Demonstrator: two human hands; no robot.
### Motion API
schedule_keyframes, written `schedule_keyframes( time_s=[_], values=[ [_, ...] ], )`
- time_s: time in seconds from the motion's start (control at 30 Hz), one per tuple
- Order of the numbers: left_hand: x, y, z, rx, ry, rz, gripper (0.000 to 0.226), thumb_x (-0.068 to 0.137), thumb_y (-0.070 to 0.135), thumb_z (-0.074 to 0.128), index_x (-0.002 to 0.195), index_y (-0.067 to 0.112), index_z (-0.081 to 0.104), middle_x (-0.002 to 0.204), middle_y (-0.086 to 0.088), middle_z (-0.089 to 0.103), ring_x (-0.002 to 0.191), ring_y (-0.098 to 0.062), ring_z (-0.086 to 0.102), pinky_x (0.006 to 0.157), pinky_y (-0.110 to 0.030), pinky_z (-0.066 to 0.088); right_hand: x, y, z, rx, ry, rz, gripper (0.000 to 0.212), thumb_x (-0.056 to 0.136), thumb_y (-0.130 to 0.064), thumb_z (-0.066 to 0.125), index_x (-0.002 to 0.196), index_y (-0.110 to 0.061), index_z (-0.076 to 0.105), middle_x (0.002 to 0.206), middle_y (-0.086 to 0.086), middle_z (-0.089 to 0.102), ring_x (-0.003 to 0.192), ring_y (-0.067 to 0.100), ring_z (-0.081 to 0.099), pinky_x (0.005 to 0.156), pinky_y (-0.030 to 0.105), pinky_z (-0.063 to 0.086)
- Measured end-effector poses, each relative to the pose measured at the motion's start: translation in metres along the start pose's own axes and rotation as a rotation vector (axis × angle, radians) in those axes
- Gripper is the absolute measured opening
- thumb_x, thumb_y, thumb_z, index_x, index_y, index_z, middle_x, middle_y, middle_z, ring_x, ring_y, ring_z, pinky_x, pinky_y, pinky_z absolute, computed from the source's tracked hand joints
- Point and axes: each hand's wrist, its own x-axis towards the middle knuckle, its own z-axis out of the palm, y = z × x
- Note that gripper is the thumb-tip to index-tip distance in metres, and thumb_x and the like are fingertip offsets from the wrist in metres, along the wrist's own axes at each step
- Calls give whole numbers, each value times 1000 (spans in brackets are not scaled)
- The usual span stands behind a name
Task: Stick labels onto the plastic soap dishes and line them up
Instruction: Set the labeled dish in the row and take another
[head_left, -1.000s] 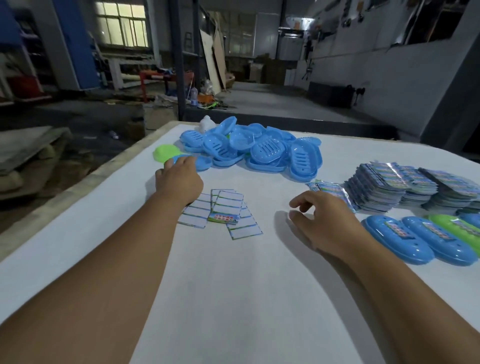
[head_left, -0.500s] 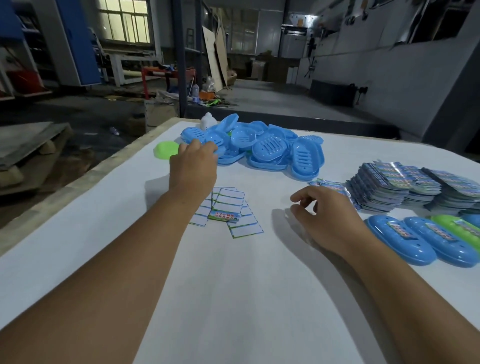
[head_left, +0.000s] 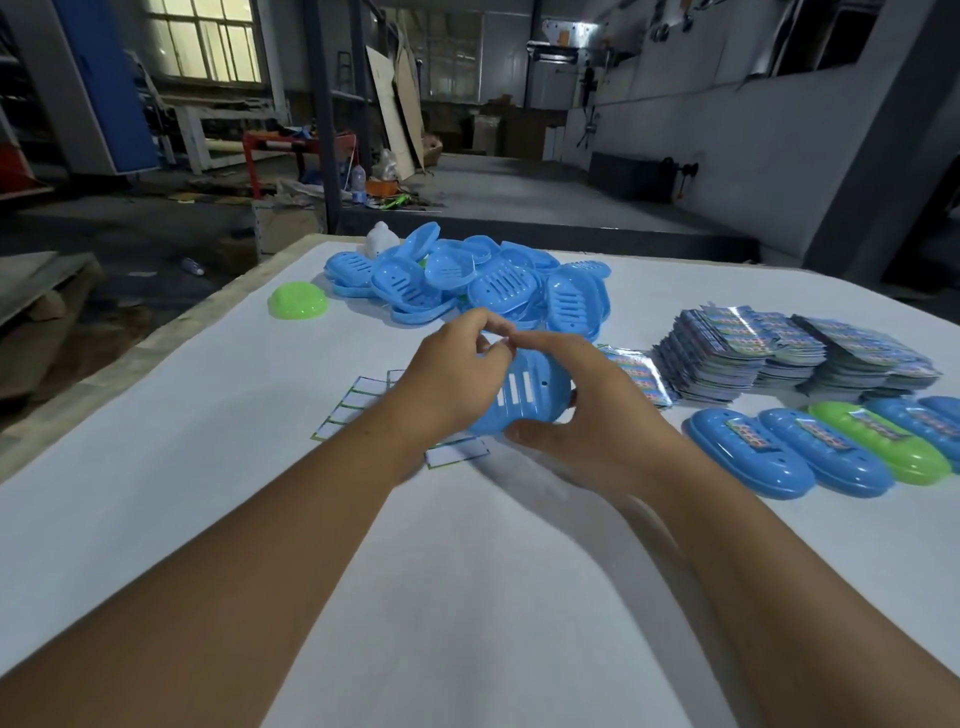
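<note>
A blue slotted soap dish (head_left: 522, 392) is held between both hands above the middle of the white table (head_left: 467, 597). My left hand (head_left: 447, 384) grips its left side and my right hand (head_left: 587, 415) grips its right side and near edge. The fingertips of both hands meet over the dish's top edge. A heap of blue soap dishes (head_left: 478, 283) lies behind the hands. White label sheets (head_left: 358, 405) lie on the table, partly hidden under my left hand. A row of labelled dishes (head_left: 826, 447), blue and one green, stands at the right.
Stacks of printed label cards (head_left: 795, 353) sit at the right, behind the row. A single green dish (head_left: 297, 300) lies near the table's left edge. A small white object (head_left: 382, 240) stands behind the heap. Beyond the far edge is a workshop floor.
My left hand has come back from the heap with a blue dish. My right hand has risen off the table and taken hold of the dish's other side.
</note>
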Motion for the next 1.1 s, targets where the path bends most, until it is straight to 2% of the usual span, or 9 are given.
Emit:
schedule_keyframes(
  time_s=[0.1, 0.23, 0.27, 0.37, 0.47, 0.6, 0.7, 0.87, 1.1],
  values=[
    [2, -2, 1, -59, -33, -125, 10, 99, 32, 53, 101, 34, 63, 82, 7, 59, 59, -4, 54, 56, -26, 43, -1, 1, -4, -125, -45, 54, 73, 73, -35, 87, 137, -44, 51, 124, -24, 55, 108, -2, 53, 91, 24, 45],
    [8, -3, -11, -32, -8, -233, 19, 100, 29, 46, 108, 27, 63, 101, 2, 59, 91, -19, 61, 85, -36, 51, -1, 1, -12, -285, -81, 168, 74, 74, -52, 83, 140, -35, 53, 126, -18, 58, 112, 6, 55, 88, 23, 39],
    [7, -4, -15, 92, -10, -226, 19, 100, 27, 45, 108, 26, 62, 102, 2, 59, 95, -20, 59, 87, -36, 49, -1, 1, -14, -312, -86, 198, 74, 74, -55, 82, 140, -34, 54, 126, -16, 60, 112, 8, 55, 88, 25, 40],
    [2, -9, -28, 570, 12, -195, 19, 97, 30, 48, 106, 19, 62, 108, -3, 63, 99, -24, 57, 78, -33, 43, -3, 2, -22, -353, -135, 267, 67, 76, -59, 78, 133, -30, 59, 119, -10, 64, 110, 15, 59, 92, 34, 49],
    [-3, -10, -36, 779, -78, -256, 36, 92, 46, 58, 114, 18, 58, 114, -5, 61, 97, -24, 55, 72, -31, 42, -5, 5, -25, -364, -200, 304, 59, 82, -59, 72, 128, -23, 62, 121, -4, 67, 114, 21, 60, 98, 41, 50],
    [-5, -5, -40, 768, -139, -296, 45, 83, 47, 69, 115, 18, 57, 108, -1, 59, 95, -21, 56, 62, -30, 41, -4, 7, -22, -358, -238, 331, 60, 86, -59, 66, 136, -26, 58, 131, -3, 62, 125, 25, 53, 103, 42, 47],
    [-5, -5, -43, 729, -148, -302, 50, 78, 43, 77, 117, 17, 60, 111, -2, 62, 96, -19, 56, 65, -29, 43, -3, 8, -22, -365, -245, 334, 64, 87, -61, 64, 141, -28, 54, 135, -3, 60, 126, 24, 51, 103, 40, 46],
    [0, -7, -46, 634, -150, -334, 75, 72, 45, 85, 135, 23, 50, 133, -2, 53, 100, -14, 43, 76, -30, 39, -3, 10, -21, -373, -248, 335, 71, 88, -62, 63, 148, -29, 47, 142, -4, 55, 131, 24, 48, 106, 39, 44],
    [0, -8, -49, 607, -147, -373, 77, 70, 46, 88, 134, 24, 51, 132, -1, 55, 100, -14, 46, 75, -30, 40, -2, 8, -21, -380, -262, 339, 71, 88, -64, 62, 148, -30, 46, 143, -3, 54, 131, 24, 48, 107, 41, 43]
  ],
)
